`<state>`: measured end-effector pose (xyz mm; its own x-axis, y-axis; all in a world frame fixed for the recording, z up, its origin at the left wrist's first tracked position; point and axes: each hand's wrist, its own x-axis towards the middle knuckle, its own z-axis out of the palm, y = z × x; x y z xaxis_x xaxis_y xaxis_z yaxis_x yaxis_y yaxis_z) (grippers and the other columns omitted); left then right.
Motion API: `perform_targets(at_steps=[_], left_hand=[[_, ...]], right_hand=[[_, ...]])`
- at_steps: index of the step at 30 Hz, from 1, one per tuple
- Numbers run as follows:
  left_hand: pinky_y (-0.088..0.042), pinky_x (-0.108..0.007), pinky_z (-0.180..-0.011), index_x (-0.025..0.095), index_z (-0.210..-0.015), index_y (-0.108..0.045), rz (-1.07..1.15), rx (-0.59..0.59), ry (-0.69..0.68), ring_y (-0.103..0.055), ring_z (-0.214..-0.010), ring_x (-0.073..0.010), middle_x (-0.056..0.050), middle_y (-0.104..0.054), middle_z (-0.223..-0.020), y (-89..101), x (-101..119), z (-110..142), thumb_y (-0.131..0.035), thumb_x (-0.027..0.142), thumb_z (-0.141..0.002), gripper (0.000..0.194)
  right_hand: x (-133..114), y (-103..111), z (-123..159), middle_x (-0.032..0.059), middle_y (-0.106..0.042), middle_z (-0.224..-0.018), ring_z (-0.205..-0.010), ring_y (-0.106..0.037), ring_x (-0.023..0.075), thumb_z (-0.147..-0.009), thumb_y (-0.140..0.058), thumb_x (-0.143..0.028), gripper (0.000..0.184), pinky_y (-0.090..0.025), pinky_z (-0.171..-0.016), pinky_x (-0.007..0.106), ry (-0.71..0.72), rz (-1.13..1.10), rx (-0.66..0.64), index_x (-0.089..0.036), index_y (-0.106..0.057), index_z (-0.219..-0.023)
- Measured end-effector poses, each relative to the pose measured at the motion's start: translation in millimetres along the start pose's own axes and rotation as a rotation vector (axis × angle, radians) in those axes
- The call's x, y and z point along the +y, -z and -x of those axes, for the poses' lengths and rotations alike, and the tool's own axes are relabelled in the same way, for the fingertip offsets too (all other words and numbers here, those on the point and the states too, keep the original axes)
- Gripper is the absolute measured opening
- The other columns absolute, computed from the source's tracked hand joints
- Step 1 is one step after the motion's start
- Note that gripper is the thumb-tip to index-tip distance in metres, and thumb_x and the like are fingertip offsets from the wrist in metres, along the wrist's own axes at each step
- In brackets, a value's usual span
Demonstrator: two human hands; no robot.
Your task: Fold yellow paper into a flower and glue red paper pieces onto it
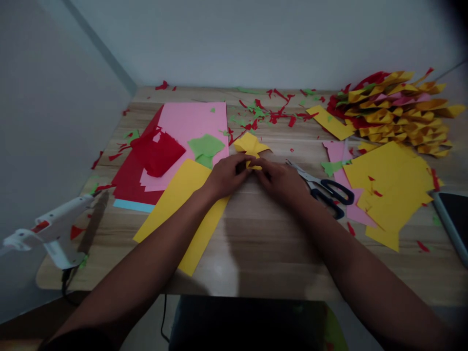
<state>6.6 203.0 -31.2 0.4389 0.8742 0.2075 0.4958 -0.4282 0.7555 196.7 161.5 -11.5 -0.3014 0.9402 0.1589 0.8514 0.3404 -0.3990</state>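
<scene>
Both hands meet over the middle of the wooden table, pinching a small folded piece of yellow paper (250, 144). My left hand (229, 174) has thumb and fingertips closed on its near end. From the other side my right hand (281, 180) grips the same end, its fingertips almost touching the left ones. The paper's far end fans out beyond the fingers. Under my left forearm lies a long yellow paper strip (199, 243). Scissors (323, 187) with dark handles rest just right of my right hand.
A white glue gun (58, 229) stands at the left edge, its cord hanging down. Pink sheets (197, 117), red tissue (157, 151) and green paper (206, 148) lie left. Yellow sheets (391, 180), a folded-paper cluster (402, 112) and a dark-screened device (455, 219) are right. Scraps litter the back.
</scene>
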Motion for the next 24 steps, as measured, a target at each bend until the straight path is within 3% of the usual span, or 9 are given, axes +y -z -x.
perform_targets(at_steps=[6, 12, 17, 24], left_hand=[[-0.053, -0.038, -0.089, 0.021, -0.109, -0.072, -0.049, 0.021, -0.011, -0.063, -0.082, -0.0177, -0.004, -0.073, -0.096, -2.4, -0.7, 0.7, -0.063, 0.022, -0.081, 0.029], [-0.053, -0.036, -0.085, 0.023, -0.112, -0.071, -0.039, 0.024, -0.026, -0.065, -0.087, -0.0186, -0.004, -0.074, -0.102, -2.7, -0.4, 0.7, -0.064, 0.021, -0.081, 0.031], [-0.052, -0.032, -0.079, 0.020, -0.113, -0.072, 0.034, 0.041, 0.009, -0.064, -0.079, -0.0160, -0.003, -0.075, -0.096, -1.6, -2.9, -1.1, -0.067, 0.025, -0.084, 0.030], [-0.049, -0.026, -0.071, 0.021, -0.110, -0.074, 0.112, 0.102, 0.059, -0.065, -0.076, -0.0139, -0.002, -0.076, -0.092, -0.2, -2.4, -4.3, -0.070, 0.022, -0.083, 0.028]], right_hand=[[-0.3, 2.2, -1.3, 0.0048, -0.078, -0.093, -0.080, -0.071, 0.0226, -0.095, -0.049, -0.026, 0.034, -0.047, -0.070, 0.031, -0.005, 0.013, -0.020, -0.027, -0.066, -0.124], [-1.7, 1.5, -0.8, 0.0036, -0.078, -0.089, -0.075, -0.070, 0.0214, -0.094, -0.050, -0.025, 0.030, -0.043, -0.064, 0.029, -0.013, 0.039, -0.027, -0.025, -0.068, -0.118], [-0.9, -1.3, 0.4, 0.0038, -0.078, -0.092, -0.076, -0.070, 0.0209, -0.096, -0.049, -0.025, 0.038, -0.044, -0.066, 0.029, -0.018, 0.020, 0.016, -0.027, -0.064, -0.130], [-2.0, 0.5, 0.2, 0.0058, -0.079, -0.103, -0.081, -0.071, 0.0217, -0.096, -0.048, -0.026, 0.044, -0.045, -0.066, 0.030, 0.022, 0.113, -0.026, -0.028, -0.059, -0.139]])
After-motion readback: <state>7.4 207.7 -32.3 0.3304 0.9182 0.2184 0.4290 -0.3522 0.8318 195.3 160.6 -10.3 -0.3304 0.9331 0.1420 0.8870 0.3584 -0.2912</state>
